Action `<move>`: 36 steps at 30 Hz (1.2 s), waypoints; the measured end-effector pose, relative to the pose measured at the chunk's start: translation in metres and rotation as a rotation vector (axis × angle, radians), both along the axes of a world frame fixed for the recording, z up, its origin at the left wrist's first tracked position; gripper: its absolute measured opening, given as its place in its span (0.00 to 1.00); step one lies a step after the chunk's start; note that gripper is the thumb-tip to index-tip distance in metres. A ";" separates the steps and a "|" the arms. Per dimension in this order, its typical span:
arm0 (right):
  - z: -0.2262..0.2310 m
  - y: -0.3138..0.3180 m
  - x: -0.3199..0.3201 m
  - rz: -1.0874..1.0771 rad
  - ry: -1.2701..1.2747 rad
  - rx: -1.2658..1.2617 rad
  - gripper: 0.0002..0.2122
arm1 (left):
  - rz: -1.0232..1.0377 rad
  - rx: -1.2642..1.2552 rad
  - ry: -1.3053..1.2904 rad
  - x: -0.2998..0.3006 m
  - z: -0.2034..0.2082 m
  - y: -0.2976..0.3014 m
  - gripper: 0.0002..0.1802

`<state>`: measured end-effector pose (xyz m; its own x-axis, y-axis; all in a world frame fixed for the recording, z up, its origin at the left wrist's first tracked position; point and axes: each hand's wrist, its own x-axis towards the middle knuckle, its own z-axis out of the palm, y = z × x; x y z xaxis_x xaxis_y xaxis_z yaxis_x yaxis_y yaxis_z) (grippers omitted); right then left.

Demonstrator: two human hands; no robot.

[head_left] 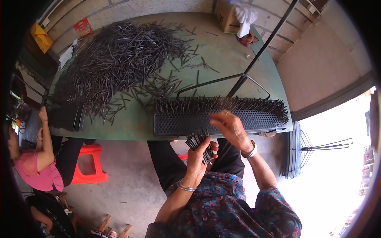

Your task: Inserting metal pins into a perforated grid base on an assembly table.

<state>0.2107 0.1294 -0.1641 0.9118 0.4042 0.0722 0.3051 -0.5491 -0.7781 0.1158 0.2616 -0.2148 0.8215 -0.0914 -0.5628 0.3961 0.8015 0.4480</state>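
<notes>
My left hand [201,154] is closed round a bundle of thin dark strips [197,140], held just off the table's near edge. Above and to the right of it, my right hand [232,127] hovers over a black board full of round holes [178,123]. Its fingers are bent together toward the left; whatever they pinch is too small to make out. Dark strips [222,104] stand packed upright in the board's far rows and right end, while bare holes show in the nearer rows. A black metal rod with a forked end [243,75] rises behind the board.
A big heap of loose dark strips [123,51] covers the left of the green table [228,51]. A cardboard box [228,18] stands at the back. Another person [39,158] sits at left beside a red stool [93,164]. Wire racks [294,150] stand right.
</notes>
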 end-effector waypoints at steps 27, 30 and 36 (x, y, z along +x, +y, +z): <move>-0.025 0.006 0.034 -0.237 -0.387 0.091 0.05 | 0.009 0.007 0.067 0.005 -0.007 -0.010 0.09; -0.027 0.005 0.032 -0.229 -0.408 0.091 0.05 | -0.008 -0.025 0.039 0.004 -0.008 -0.010 0.09; -0.030 0.004 0.033 -0.202 -0.633 -0.062 0.05 | 0.007 -0.077 0.007 -0.002 -0.010 -0.010 0.11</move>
<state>0.2433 0.1329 -0.1937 0.7590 0.2506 0.6009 0.5793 -0.6812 -0.4477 0.1140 0.2518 -0.2251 0.8184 -0.1291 -0.5599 0.3935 0.8360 0.3824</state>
